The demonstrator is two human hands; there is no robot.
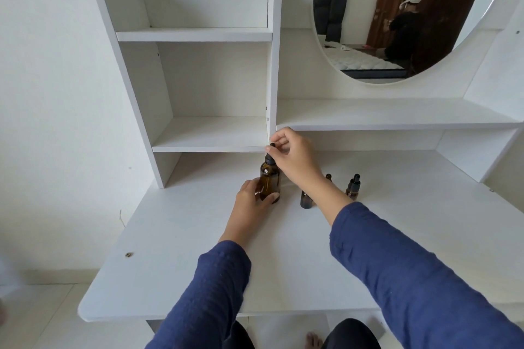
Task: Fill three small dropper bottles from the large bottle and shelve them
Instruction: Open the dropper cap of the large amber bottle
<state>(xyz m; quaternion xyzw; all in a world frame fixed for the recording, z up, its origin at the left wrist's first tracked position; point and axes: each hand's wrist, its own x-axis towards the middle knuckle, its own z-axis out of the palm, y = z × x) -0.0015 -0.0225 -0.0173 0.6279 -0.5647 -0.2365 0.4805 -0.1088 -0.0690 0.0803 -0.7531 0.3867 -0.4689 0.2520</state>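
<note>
Blue-sleeved left hand (251, 199) grips the amber large bottle (270, 178) low; right hand (293, 156) pinches its black dropper cap (269, 158).

The large bottle (270, 183) is stood on the tabletop (184, 263) just before the shelf unit (212, 133), held at its left side by the left hand (252, 198), its dropper cap (270, 154) pinched from above by the right hand (292, 154). To its right are set the near small bottle (306, 201), the middle small bottle (328, 177) behind the right forearm, and the rightmost small bottle (353, 187). Behind them a long shelf (397, 113) is seen, with a mirror (397, 22) above.
</note>
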